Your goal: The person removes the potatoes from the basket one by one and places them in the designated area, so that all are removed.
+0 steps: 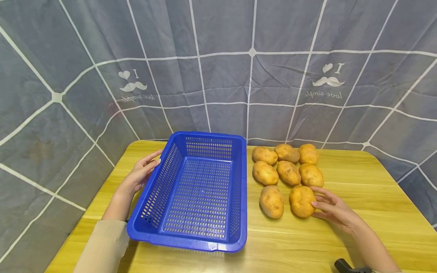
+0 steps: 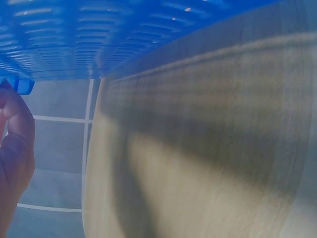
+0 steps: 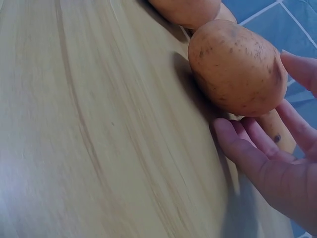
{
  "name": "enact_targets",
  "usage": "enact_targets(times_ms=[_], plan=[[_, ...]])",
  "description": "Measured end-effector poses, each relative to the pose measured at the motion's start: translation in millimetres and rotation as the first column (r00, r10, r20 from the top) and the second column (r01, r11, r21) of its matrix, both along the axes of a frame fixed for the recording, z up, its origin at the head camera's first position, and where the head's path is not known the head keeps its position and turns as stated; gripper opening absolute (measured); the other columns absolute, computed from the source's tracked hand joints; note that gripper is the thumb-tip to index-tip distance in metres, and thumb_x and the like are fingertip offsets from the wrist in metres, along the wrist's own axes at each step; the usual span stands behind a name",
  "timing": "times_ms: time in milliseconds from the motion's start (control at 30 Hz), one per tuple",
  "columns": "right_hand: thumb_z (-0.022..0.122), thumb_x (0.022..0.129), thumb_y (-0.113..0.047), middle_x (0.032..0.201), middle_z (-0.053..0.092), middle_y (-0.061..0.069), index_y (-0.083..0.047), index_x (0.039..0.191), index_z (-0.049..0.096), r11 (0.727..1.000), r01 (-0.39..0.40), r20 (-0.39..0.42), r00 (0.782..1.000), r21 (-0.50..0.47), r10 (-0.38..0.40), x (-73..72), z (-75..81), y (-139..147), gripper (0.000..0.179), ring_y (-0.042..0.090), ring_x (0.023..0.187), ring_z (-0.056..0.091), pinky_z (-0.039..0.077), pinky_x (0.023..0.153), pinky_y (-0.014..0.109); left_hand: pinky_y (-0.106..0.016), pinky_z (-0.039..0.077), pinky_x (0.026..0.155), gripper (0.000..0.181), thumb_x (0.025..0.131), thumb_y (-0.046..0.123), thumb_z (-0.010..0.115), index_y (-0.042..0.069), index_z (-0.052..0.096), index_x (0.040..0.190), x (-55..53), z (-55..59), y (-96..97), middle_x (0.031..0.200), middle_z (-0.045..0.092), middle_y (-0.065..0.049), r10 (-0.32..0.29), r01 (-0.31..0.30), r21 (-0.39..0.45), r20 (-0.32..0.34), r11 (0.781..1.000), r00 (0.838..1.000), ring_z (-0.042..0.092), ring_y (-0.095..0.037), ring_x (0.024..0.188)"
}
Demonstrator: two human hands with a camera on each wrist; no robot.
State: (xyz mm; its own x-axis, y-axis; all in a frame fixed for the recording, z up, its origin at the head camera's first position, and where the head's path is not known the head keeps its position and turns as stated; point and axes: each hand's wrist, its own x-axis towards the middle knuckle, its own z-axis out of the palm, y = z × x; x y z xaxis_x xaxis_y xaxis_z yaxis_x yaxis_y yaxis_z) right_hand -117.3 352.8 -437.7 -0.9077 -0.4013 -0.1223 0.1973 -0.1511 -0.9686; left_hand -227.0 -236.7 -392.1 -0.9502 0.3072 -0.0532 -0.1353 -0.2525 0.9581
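A blue plastic basket (image 1: 201, 244) with slotted walls and floor stands left of centre in the head view, with nothing inside. My left hand (image 1: 140, 173) grips its left rim. In the left wrist view, the slotted wall (image 2: 99, 34) rises over the table, and part of the left hand (image 2: 17, 148) shows at the edge. My right hand (image 1: 336, 210) is at the right side of the front-right potato (image 1: 302, 201), its fingers spread and fairly straight against it. In the right wrist view, the fingers (image 3: 247, 144) lie beside and below that potato (image 3: 237, 69).
Several other potatoes (image 1: 288, 173) lie in rows right of the basket on the wooden table (image 1: 368, 189). A grey cloth (image 1: 225, 83) with white lines hangs behind the table. A black object (image 1: 348, 266) shows by the right forearm at the bottom edge.
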Motion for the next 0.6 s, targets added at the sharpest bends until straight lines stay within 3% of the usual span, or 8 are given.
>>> enact_targets(times_ms=[333, 400, 500, 600], plan=[[0.045, 0.096, 0.000, 0.112, 0.058, -0.007, -0.035, 0.119, 0.055, 0.999, 0.017, 0.027, 0.999, 0.032, -0.017, 2.6, 3.1, 11, 0.044, 0.010, 0.102, 0.059, 0.052, 0.084, 0.034, -0.025, 0.055, 0.072, 0.025, 0.099, 0.018, 0.047, 0.024, 0.054, 0.122, 6.6, -2.0, -8.7, 0.099, 0.067, 0.005, 0.017, -0.012, -0.109, 0.041, 0.994, 0.999, 0.065, -0.010, 0.085], [0.045, 0.096, 0.000, 0.112, 0.057, -0.007, -0.034, 0.120, 0.056, 1.000, 0.011, 0.024, 1.000, 0.029, -0.012, 3.9, 2.9, 14, 0.044, 0.010, 0.102, 0.059, 0.052, 0.084, 0.035, -0.025, 0.054, 0.074, 0.031, 0.099, 0.018, 0.046, 0.020, 0.050, 0.129, 8.3, -3.0, -12.4, 0.100, 0.066, 0.006, 0.008, -0.004, -0.152, 0.026, 0.988, 1.000, 0.064, -0.010, 0.086], [0.046, 0.096, 0.000, 0.113, 0.056, -0.007, -0.034, 0.121, 0.055, 0.998, 0.018, 0.021, 1.000, 0.054, -0.020, 6.9, 4.4, 21, 0.043, 0.009, 0.102, 0.058, 0.052, 0.085, 0.036, -0.022, 0.052, 0.075, 0.038, 0.099, 0.018, 0.045, 0.015, 0.044, 0.137, 12.3, -4.8, -21.5, 0.099, 0.064, 0.007, -0.011, 0.004, -0.242, -0.026, 0.970, 1.000, 0.062, -0.008, 0.083], [0.045, 0.096, -0.001, 0.112, 0.058, -0.009, -0.036, 0.120, 0.055, 0.994, 0.040, -0.009, 0.999, 0.102, -0.039, 11.1, 10.5, 29, 0.043, 0.007, 0.101, 0.058, 0.053, 0.082, 0.035, -0.022, 0.051, 0.075, 0.044, 0.099, 0.019, 0.047, 0.008, 0.038, 0.141, 20.0, -3.3, -32.0, 0.103, 0.062, 0.003, -0.012, -0.036, -0.400, -0.118, 0.916, 0.993, 0.059, -0.009, 0.083]])
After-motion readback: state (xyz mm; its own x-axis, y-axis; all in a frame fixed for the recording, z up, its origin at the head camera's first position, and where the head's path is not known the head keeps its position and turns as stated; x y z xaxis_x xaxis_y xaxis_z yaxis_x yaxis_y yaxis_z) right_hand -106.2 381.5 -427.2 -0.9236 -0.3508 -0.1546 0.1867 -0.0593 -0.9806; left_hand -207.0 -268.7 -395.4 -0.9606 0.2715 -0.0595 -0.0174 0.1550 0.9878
